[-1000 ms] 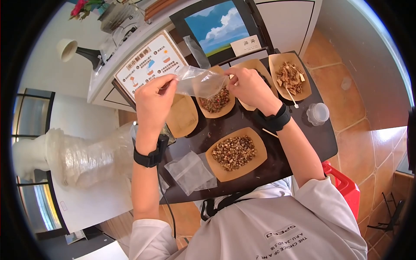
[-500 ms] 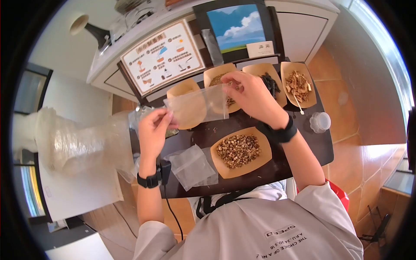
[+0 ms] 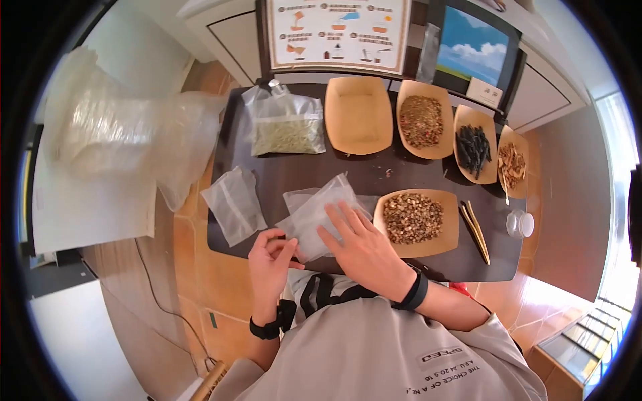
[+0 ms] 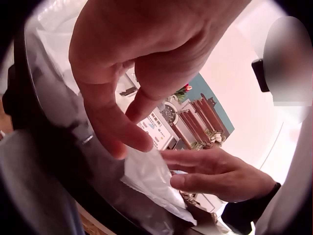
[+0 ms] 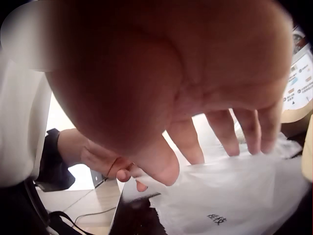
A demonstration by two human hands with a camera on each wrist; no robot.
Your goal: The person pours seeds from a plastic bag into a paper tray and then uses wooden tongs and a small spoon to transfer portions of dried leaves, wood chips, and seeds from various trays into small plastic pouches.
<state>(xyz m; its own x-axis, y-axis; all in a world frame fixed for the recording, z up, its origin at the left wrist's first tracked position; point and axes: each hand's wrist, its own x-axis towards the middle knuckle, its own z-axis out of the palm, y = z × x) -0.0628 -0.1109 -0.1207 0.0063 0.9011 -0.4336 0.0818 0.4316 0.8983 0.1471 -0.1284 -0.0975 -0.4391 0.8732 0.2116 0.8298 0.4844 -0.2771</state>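
Observation:
A translucent pouch (image 3: 309, 226) lies slanted near the table's front edge, above more clear plastic. Curled fingers of the left hand (image 3: 269, 266) pinch its near left corner. Over its right side the right hand (image 3: 371, 257) is spread, palm down, fingers straight. In the right wrist view the pouch (image 5: 234, 196) bears small dark characters and the fingertips of the right hand (image 5: 195, 88) rest at it. The left wrist view shows the left hand (image 4: 142, 63) above the pouch (image 4: 154, 181). A second pouch (image 3: 235, 206) lies further left.
A bag of green herbs (image 3: 287, 134), an empty paper tray (image 3: 359, 144) and trays of reddish mix (image 3: 421, 122), dark pieces (image 3: 474, 150) and shavings (image 3: 512, 166) line the back. Beside the right hand are a tray of grains (image 3: 413, 218), tweezers (image 3: 474, 230) and a small jar (image 3: 519, 223).
Both hands have come down from above the back trays to the front edge. The right hand has gone from pinching the raised clear bag to lying spread. The head view has turned and shifted.

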